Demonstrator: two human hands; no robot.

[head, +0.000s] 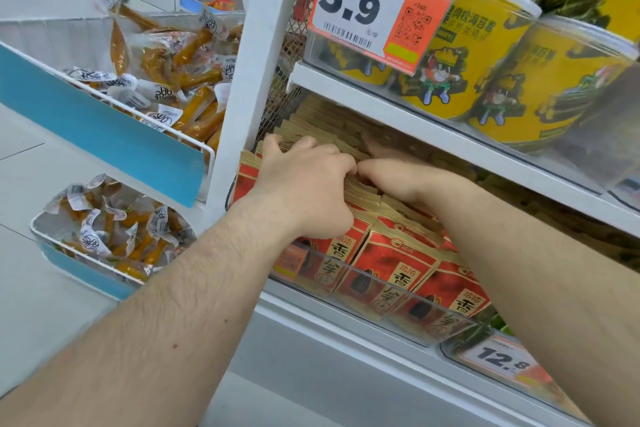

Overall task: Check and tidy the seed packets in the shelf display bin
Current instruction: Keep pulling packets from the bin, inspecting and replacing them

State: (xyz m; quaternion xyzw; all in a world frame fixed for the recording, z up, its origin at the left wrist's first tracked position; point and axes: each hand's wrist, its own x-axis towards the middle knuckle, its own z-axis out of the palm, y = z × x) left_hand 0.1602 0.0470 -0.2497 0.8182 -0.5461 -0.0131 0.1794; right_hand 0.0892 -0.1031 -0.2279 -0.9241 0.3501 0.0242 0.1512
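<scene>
The gap above the seed packets [388, 263] is low: the upper shelf [415, 121] caps it, and the white upright post [249, 80] closes its left side. Both hands fill the opening. The bin's clear front lip [377, 284] bars entry from below; the depth behind seems dim.

Above you, upper shelf [415, 121] carries yellow canisters [491, 55] behind orange price tag [377, 7] reading 5.9. Lower right, second price tag [502, 359] reads 12.8. To your left, two blue-fronted wire baskets [104, 135] hold orange snack sticks [187, 55] in clear wrappers.
</scene>
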